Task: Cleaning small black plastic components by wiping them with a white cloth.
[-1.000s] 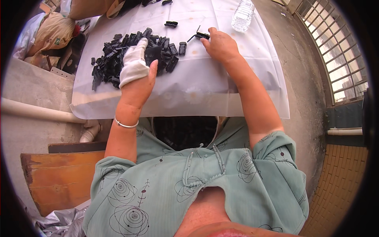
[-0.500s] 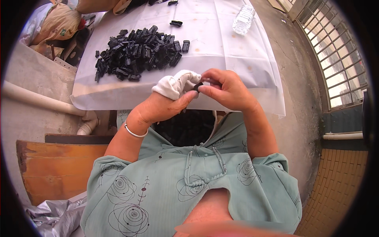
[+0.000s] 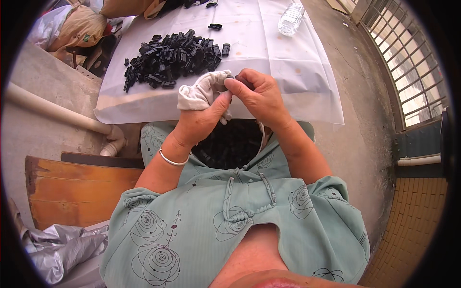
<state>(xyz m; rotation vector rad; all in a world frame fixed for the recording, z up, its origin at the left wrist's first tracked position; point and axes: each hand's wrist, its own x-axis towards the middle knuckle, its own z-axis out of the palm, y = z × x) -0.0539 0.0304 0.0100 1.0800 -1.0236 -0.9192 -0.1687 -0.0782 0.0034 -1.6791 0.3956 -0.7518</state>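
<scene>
My left hand (image 3: 204, 117) has a white cloth glove (image 3: 200, 92) over its fingers, leaving the thumb bare. My bare right hand (image 3: 261, 96) meets it above the table's near edge. Both hands are closed at the fingertips around a small black plastic piece (image 3: 246, 83), mostly hidden by thumbs and fingers. Just beyond, to the left, lies a heap of similar black plastic pieces (image 3: 175, 57). Below my hands, a dark container (image 3: 261, 139) between my knees holds many more black pieces (image 3: 230, 146).
A white sheet covers the table (image 3: 278, 96). Near its far right edge lies a clear plastic bottle (image 3: 291, 20). Stuffed sacks (image 3: 79, 29) sit at the far left. A wall pipe (image 3: 57, 110) and an orange-brown board (image 3: 81, 192) are at my left; a barred window (image 3: 408, 57) is at right.
My hands have risen slightly in the picture, and my right fingers have shifted over the gloved fingertips. The head view has tilted a little, moving the table upward.
</scene>
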